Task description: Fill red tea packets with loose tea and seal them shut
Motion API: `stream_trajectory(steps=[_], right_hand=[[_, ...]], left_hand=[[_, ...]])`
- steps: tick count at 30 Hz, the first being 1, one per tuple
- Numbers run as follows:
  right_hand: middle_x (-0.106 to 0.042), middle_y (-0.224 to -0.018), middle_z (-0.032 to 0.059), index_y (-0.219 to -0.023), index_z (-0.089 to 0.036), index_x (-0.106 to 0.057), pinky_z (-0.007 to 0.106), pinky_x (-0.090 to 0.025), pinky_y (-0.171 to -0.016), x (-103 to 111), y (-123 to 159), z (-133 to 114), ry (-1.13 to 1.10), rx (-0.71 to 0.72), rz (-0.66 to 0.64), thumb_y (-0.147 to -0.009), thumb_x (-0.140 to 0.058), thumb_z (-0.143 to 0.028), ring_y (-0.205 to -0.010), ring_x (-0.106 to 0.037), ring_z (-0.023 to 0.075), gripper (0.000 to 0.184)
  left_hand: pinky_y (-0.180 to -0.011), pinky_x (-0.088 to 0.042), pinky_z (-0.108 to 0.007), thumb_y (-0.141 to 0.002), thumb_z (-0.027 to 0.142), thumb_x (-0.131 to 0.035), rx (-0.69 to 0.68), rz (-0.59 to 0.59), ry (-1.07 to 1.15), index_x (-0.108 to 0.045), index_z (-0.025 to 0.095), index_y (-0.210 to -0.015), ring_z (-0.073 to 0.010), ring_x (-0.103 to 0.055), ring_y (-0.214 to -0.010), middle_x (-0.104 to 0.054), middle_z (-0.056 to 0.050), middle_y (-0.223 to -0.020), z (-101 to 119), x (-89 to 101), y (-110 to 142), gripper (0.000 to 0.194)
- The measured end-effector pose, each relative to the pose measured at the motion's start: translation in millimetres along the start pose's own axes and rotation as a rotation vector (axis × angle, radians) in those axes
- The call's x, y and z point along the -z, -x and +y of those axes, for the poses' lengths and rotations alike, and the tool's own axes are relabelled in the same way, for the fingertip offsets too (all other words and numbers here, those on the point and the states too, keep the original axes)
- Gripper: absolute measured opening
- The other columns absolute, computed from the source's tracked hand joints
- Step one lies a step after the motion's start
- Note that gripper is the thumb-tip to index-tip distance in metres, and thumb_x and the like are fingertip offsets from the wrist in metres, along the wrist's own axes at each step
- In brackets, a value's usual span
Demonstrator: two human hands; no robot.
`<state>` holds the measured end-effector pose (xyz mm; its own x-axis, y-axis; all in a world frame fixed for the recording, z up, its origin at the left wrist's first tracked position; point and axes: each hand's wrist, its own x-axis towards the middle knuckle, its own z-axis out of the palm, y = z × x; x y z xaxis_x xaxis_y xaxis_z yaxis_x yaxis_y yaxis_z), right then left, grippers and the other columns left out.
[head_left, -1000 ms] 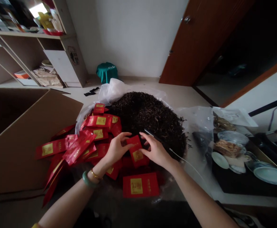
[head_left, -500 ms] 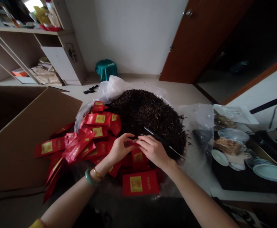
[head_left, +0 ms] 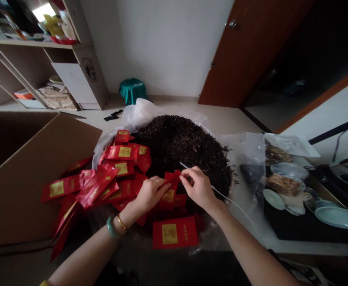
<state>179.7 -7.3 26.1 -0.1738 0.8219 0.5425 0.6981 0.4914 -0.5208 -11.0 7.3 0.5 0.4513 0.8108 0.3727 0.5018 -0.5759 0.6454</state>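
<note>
A red foil packet (head_left: 173, 178) is stretched between my hands at the near edge of a heap of dark dried tea leaves (head_left: 192, 137). My left hand (head_left: 151, 193) is closed on its left side, thumb and fingers together. At its right end, the fingertips of my right hand (head_left: 200, 188) pinch the packet. Beside my right hand, a thin dark device with a pale edge (head_left: 184, 165) lies on the leaves, mostly hidden, and a white cable (head_left: 236, 203) runs near it. Many red packets with gold labels (head_left: 122, 151) are piled to the left. A flat red packet (head_left: 175, 232) lies nearest me.
Clear plastic sheeting (head_left: 142, 113) surrounds the heap. An open cardboard box (head_left: 43, 174) stands left. At right, a dark tray (head_left: 293, 224) bears dishes and a bag of brown pieces (head_left: 283, 183). A teal-covered bin (head_left: 132, 91) stands by the wall, near a wooden door (head_left: 251, 51).
My left hand has turned over, knuckles up, and closed on the packet. The packet's red face now shows more between my hands. My right hand has shifted slightly right.
</note>
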Motion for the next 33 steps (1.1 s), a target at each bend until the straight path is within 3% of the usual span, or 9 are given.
stream_trajectory(steps=[2, 7, 11, 13, 16, 19, 23, 27, 33], right_hand=[[-0.058, -0.069, 0.0039, -0.073, -0.02, -0.06, 0.029, -0.049, -0.064, -1.1, 1.0, -1.4, 0.015, 0.019, -0.028, -0.081, -0.061, -0.022, -0.07, -0.056, 0.0183, 0.008], [-0.057, -0.06, 0.0023, -0.058, -0.021, -0.055, 0.027, -0.046, -0.063, -0.4, 1.8, -8.3, -0.019, 0.048, -0.034, -0.085, -0.059, -0.026, -0.066, -0.054, 0.0169, 0.028], [-0.06, -0.063, 0.0018, -0.067, -0.021, -0.061, 0.026, -0.046, -0.063, 3.0, 0.5, -10.2, -0.09, -0.093, -0.033, -0.086, -0.057, -0.032, -0.063, -0.056, 0.0156, 0.022], [-0.062, -0.064, 0.0019, -0.071, -0.021, -0.064, 0.027, -0.047, -0.063, 4.0, -0.6, -9.9, -0.18, -0.203, -0.072, -0.084, -0.058, -0.035, -0.064, -0.058, 0.0161, 0.02], [-0.071, -0.077, 0.0044, -0.083, -0.019, -0.069, 0.03, -0.051, -0.067, 4.2, -2.2, -9.6, -0.454, -0.355, -0.258, -0.08, -0.062, -0.038, -0.072, -0.064, 0.0189, 0.021], [-0.074, -0.087, 0.0062, -0.089, -0.017, -0.07, 0.034, -0.054, -0.071, 2.1, -2.6, -8.2, -0.666, -0.467, -0.407, -0.073, -0.068, -0.04, -0.078, -0.068, 0.0223, 0.028], [-0.073, -0.095, 0.0075, -0.096, -0.017, -0.068, 0.039, -0.052, -0.084, -4.2, -1.3, -4.1, -0.636, -0.45, -0.282, -0.078, -0.063, -0.035, -0.088, -0.068, 0.0235, 0.025], [-0.072, -0.102, 0.0075, -0.102, -0.019, -0.069, 0.04, -0.049, -0.091, -9.6, -0.5, -3.1, -0.623, -0.434, -0.223, -0.083, -0.057, -0.037, -0.097, -0.066, 0.0248, 0.029], [-0.07, -0.109, 0.0054, -0.11, -0.021, -0.067, 0.043, -0.043, -0.1, -15.1, 4.3, -11.1, -0.901, -0.531, -0.304, -0.082, -0.057, -0.051, -0.103, -0.062, 0.0244, 0.042]], left_hand=[[-0.051, -0.041, -0.018, -0.091, 0.027, -0.051, 0.031, -0.077, -0.003, -0.065, 0.015, -0.067, -0.0088, -0.054, -0.051, -0.062, 0.0, -0.058, 1.7, 0.9, 1.0, 0.03], [-0.045, -0.036, -0.016, -0.089, 0.033, -0.053, 0.096, -0.109, 0.092, -0.069, 0.014, -0.08, -0.0078, -0.053, -0.048, -0.065, 0.001, -0.058, 3.9, 2.8, 1.6, 0.026], [-0.052, -0.049, -0.019, -0.081, 0.038, -0.063, 0.207, 0.04, 0.246, -0.065, 0.016, -0.11, -0.0126, -0.064, -0.059, -0.072, -0.001, -0.073, 1.7, 6.8, -0.9, 0.037], [-0.059, -0.054, -0.021, -0.08, 0.037, -0.065, 0.203, 0.131, 0.284, -0.064, 0.017, -0.112, -0.0142, -0.067, -0.065, -0.074, -0.002, -0.081, 0.1, 8.1, -1.4, 0.038], [-0.065, -0.056, -0.021, -0.081, 0.035, -0.064, 0.107, 0.177, 0.252, -0.068, 0.019, -0.104, -0.0143, -0.069, -0.071, -0.075, -0.003, -0.089, -1.8, 8.9, -0.1, 0.028], [-0.062, -0.055, -0.02, -0.085, 0.035, -0.061, -0.031, 0.136, 0.187, -0.067, 0.019, -0.105, -0.0131, -0.069, -0.068, -0.075, -0.003, -0.088, -3.1, 10.5, 1.2, 0.026], [-0.077, -0.055, -0.032, -0.083, 0.039, -0.062, -0.261, 0.208, -0.148, -0.067, 0.019, -0.104, -0.0205, -0.067, -0.089, -0.072, -0.009, -0.1, -3.8, 15.0, 0.7, 0.029], [-0.093, -0.044, -0.046, -0.078, 0.046, -0.066, -0.35, 0.281, -0.552, -0.062, 0.022, -0.116, -0.0329, -0.051, -0.117, -0.065, -0.012, -0.119, -3.6, 14.6, 2.4, 0.045], [-0.097, -0.041, -0.043, -0.089, 0.036, -0.053, -0.385, 0.179, -0.46, -0.049, 0.015, -0.129, -0.0264, -0.055, -0.113, -0.065, -0.012, -0.118, -8.2, 10.3, 2.6, 0.046]])
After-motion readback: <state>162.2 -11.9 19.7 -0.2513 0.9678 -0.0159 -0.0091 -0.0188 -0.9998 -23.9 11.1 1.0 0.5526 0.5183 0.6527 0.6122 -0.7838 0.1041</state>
